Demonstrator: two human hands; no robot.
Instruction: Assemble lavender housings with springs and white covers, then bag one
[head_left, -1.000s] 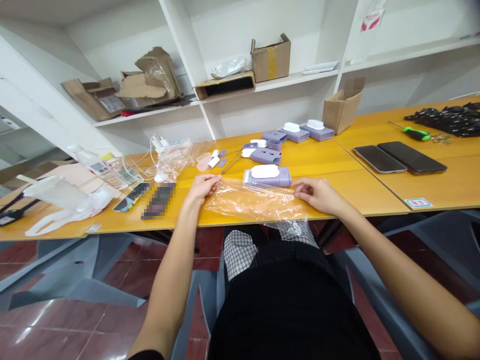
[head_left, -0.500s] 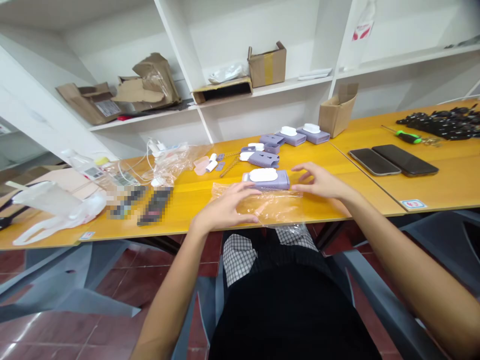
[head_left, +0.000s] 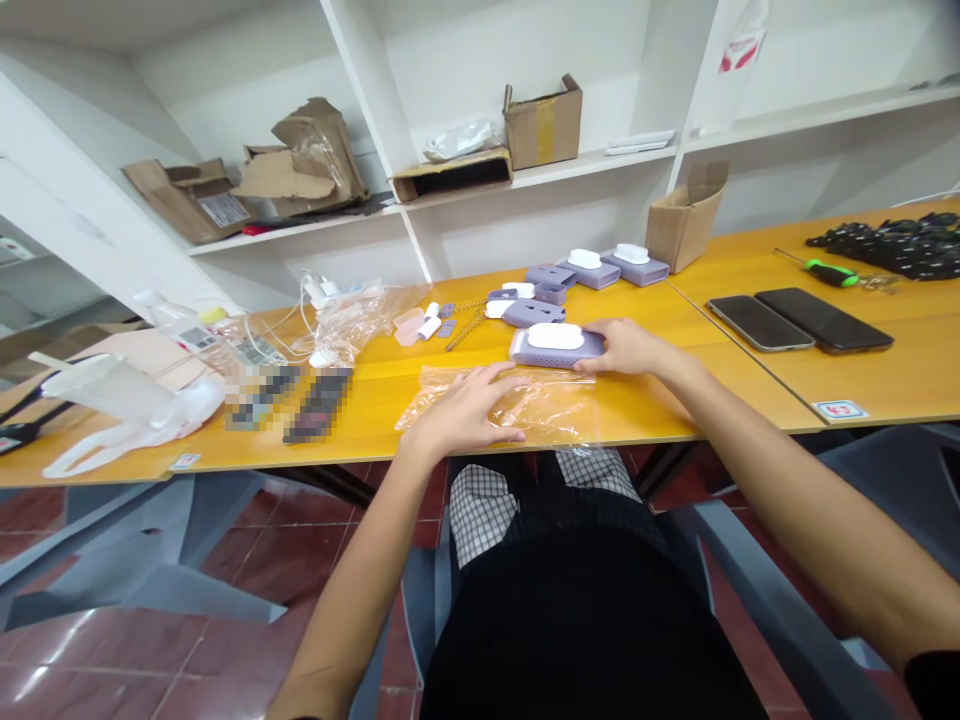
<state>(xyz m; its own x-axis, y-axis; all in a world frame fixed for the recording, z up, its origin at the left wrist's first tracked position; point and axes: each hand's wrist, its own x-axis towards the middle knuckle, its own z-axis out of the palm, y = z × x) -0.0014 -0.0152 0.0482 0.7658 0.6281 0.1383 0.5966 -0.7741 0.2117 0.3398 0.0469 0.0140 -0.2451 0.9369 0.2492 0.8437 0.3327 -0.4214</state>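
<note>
My right hand [head_left: 622,346] has its thumb and fingers around the right end of a purple plastic housing with a white oval top [head_left: 556,350]. That housing rests on the table beyond a clear plastic bag [head_left: 551,412]. On the near side, my left hand [head_left: 471,410] is open over the bag, fingers spread and thumb apart; whether it presses on the film I cannot tell. Farther back lie loose purple shell parts [head_left: 534,314], small white pieces [head_left: 430,324] and thin springs [head_left: 466,328]. Two similar housings with white tops [head_left: 636,266] stand behind them.
Two phones [head_left: 823,318] and a green-handled screwdriver [head_left: 831,272] lie right. On the left are crumpled plastic film [head_left: 349,325], white cables [head_left: 304,318] and a cup in a bag [head_left: 105,390]. A cardboard box [head_left: 684,225] stands at the back, below shelves. The table's front edge [head_left: 637,444] is close.
My right hand has closed on the end of the purple housing, which has shifted slightly right and away from the bag. My left hand stays spread over the bag. The view has shifted a little.
</note>
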